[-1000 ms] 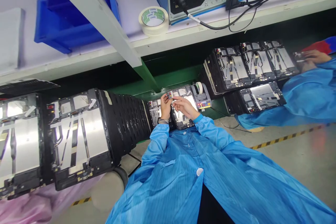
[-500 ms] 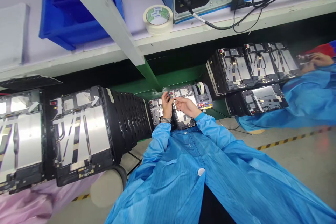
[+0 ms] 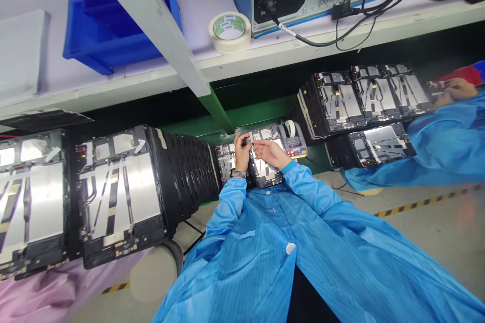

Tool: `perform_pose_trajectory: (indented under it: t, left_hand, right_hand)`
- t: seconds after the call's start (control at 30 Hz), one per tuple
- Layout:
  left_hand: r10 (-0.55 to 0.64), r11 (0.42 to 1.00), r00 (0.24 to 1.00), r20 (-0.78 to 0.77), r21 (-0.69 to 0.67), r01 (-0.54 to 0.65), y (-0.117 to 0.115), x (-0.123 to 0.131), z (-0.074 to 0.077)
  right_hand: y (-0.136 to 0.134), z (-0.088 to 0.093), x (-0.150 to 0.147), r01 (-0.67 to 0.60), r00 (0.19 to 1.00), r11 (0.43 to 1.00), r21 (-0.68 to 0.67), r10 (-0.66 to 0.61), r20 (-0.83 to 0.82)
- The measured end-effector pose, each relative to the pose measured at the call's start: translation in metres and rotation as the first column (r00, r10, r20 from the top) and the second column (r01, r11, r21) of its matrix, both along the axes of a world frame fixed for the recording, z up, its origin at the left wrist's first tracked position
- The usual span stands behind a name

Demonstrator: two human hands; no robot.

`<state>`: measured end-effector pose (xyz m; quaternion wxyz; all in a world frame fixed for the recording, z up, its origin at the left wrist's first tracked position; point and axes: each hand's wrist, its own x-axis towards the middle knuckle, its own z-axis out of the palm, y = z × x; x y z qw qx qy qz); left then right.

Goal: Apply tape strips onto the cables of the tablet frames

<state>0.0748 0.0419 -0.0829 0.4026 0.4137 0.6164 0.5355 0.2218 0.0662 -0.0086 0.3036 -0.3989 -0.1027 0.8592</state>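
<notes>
The left hand (image 3: 241,152) of a person in a striped blue antistatic smock (image 3: 288,227) pinches a small dark component (image 3: 247,140), its fingers clamped on it at the top corner of a flat black-framed tablet panel with a silver back (image 3: 266,164). That panel sits near the centre of the frame, just above the smock. The right hand (image 3: 269,154) lies across the panel, its fingers extended just beside the component; whether they grip anything, I cannot tell. A grey tape dispenser with coloured buttons (image 3: 292,145) stands just right of the panel. A long row of similar panels (image 3: 121,197) fills the left of the frame, and more (image 3: 341,101) lie to the right. At upper right, a co-worker's hands (image 3: 454,90) work over a panel. Above, a white metal shelf (image 3: 288,55) carries a blue plastic bin (image 3: 91,50), a cream roll of masking tape (image 3: 229,44) and a silver computer case (image 3: 303,5)
</notes>
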Motion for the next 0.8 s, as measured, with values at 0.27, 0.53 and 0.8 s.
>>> perform_pose_trajectory:
  t: [0.27, 0.53, 0.8]
  left_hand:
    - [-0.108, 0.992, 0.984, -0.139, -0.078, 0.098, -0.002, -0.006, 0.016]
    - [-0.116, 0.988, 0.981, -0.158, -0.117, 0.098, -0.003, -0.007, 0.022]
    - [-0.142, 0.981, 0.973, -0.183, -0.158, 0.113, -0.002, -0.009, 0.027]
  right_hand:
    - [0.003, 0.003, -0.001, -0.002, 1.000, 0.998, -0.057, 0.001, -0.021]
    - [0.002, 0.004, 0.004, 0.053, 0.989, 0.980, -0.190, -0.078, -0.123]
    - [-0.003, 0.005, 0.013, 0.001, 0.996, 0.979, -0.203, -0.018, -0.084]
